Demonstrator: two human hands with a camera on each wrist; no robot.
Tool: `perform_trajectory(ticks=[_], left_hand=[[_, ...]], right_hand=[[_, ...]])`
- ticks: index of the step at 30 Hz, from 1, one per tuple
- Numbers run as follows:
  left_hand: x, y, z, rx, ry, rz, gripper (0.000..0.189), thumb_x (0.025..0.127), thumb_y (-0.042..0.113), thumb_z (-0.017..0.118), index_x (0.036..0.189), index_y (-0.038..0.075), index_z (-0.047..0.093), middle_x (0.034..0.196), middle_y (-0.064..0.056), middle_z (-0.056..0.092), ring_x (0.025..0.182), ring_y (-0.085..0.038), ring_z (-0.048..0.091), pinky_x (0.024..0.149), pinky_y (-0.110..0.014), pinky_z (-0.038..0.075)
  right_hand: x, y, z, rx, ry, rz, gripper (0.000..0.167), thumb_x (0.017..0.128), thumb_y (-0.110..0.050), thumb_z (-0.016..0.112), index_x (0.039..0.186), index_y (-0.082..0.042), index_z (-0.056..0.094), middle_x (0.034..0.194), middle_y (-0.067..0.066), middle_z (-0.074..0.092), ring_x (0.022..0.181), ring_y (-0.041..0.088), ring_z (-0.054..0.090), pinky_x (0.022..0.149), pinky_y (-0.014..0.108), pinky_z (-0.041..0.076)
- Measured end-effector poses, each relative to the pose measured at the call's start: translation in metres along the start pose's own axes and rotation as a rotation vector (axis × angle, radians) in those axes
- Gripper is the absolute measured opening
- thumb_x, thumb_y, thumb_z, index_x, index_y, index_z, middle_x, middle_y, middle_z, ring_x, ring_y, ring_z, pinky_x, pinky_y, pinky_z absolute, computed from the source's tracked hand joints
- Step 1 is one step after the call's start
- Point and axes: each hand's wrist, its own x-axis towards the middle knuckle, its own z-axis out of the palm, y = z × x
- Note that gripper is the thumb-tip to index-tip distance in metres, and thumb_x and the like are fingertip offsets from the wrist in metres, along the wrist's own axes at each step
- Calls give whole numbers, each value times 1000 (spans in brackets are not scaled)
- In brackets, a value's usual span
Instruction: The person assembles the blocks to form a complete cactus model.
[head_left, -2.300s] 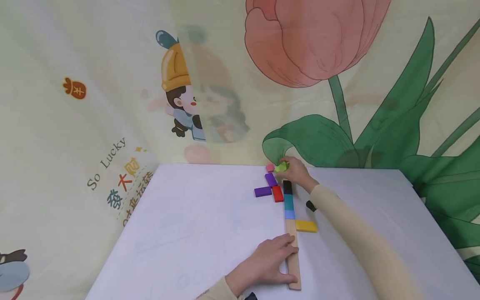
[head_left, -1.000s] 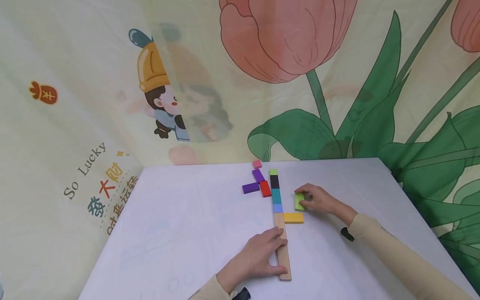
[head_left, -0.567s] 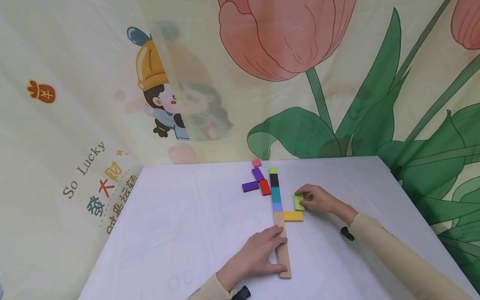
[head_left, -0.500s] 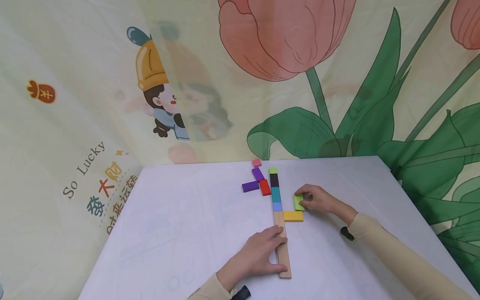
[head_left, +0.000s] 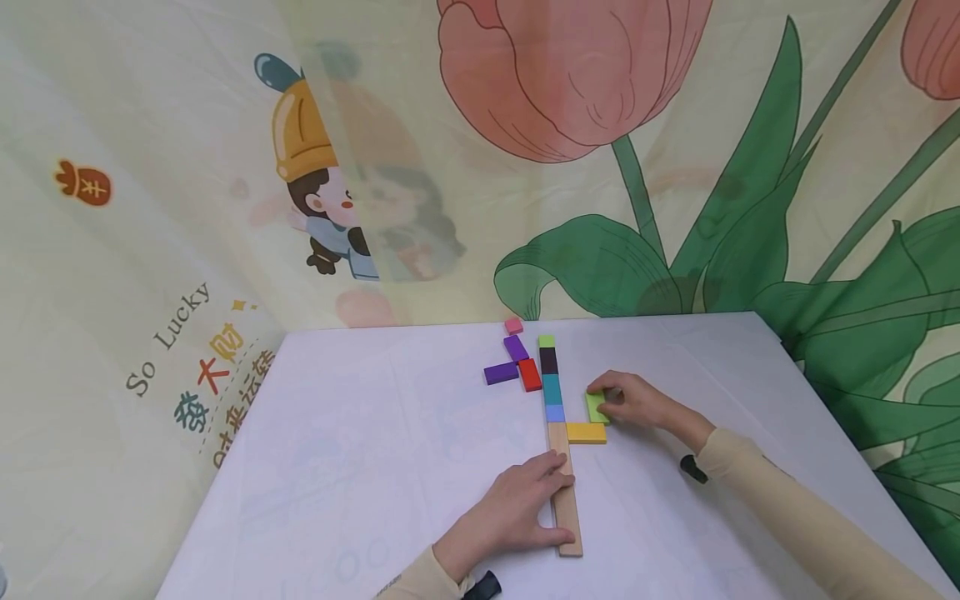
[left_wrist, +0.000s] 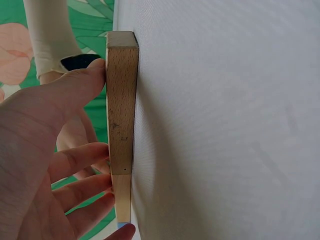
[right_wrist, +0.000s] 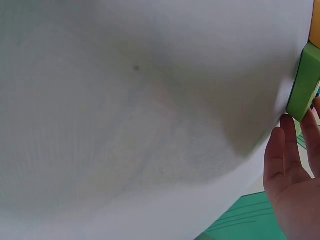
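Note:
On the white table a column of blocks runs away from me: plain wooden blocks (head_left: 569,521), then light blue (head_left: 555,413), teal (head_left: 552,389), black (head_left: 549,360) and small green (head_left: 547,341) ones. My left hand (head_left: 517,510) rests on the wooden part with fingers and thumb extended. In the left wrist view, the fingertips touch one face of the wooden blocks (left_wrist: 121,105). A yellow block (head_left: 587,432) juts right from the column. My right hand (head_left: 637,402) pinches a light green block (head_left: 595,408) standing at the yellow block's outer end; its index finger is at the far end.
Left of the column lie a red block (head_left: 530,375), two purple blocks (head_left: 501,372) and a pink block (head_left: 513,326) near the back edge. A printed cloth (head_left: 420,167) with a tulip hangs behind the table (head_left: 360,467).
The right hand came from the column's far end, where a small green block now lies, to the light green block by the yellow one. Lately that block has tilted slightly left. The left hand stays.

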Motion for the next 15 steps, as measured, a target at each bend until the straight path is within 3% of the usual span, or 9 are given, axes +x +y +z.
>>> perform_trajectory(ticks=[6,15], left_hand=[[0,0,1,1,6,5,69,82,67,61,137,25,54,152,2,42,141,-14,39,104,-37,48],[0,-1,0,-11,-11,4,70,83,67,60,138,25,52,153,2,40,143,-15,38,105,-38,47]], right_hand=[[-2,0,1,-6,8,9,34,86,-14,71,117,-4,65,117,12,65,105,24,59,92,44,52],[-5,-3,4,-29,0,83,63,72,-36,85,123,-7,62,126,12,60,119,31,55,104,52,46]])
